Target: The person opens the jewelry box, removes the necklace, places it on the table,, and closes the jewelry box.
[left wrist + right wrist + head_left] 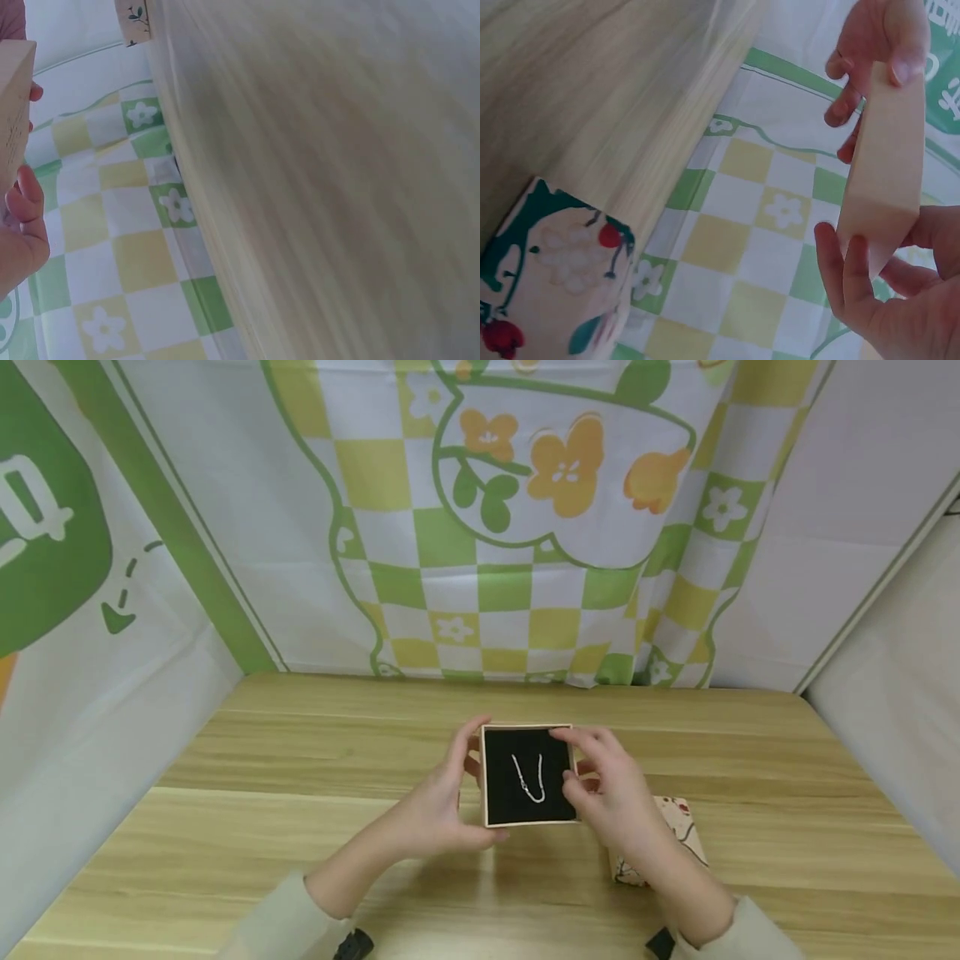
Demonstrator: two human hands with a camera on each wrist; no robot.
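Both hands hold a small square jewelry box [484, 781] above the wooden table, its open top facing the head camera. On its black lining [502, 802] lies a thin silver chain [535, 799] in a U shape, with a clasp at its left side. My left hand [438, 814] grips the left side, thumb at the near corner and fingers at the far one. At the right side, my right hand [615, 785] has its index finger and thumb over the rim. The box's plain pale outer wall [889, 157] shows in the right wrist view.
A cream box piece [678, 818] printed with red flowers and dark branches rests on the table [300, 827], partly behind my right forearm. Beyond the table's back edge hangs a green, yellow and white checked curtain [502, 589]. Pale fabric walls [172, 727] stand on both sides.
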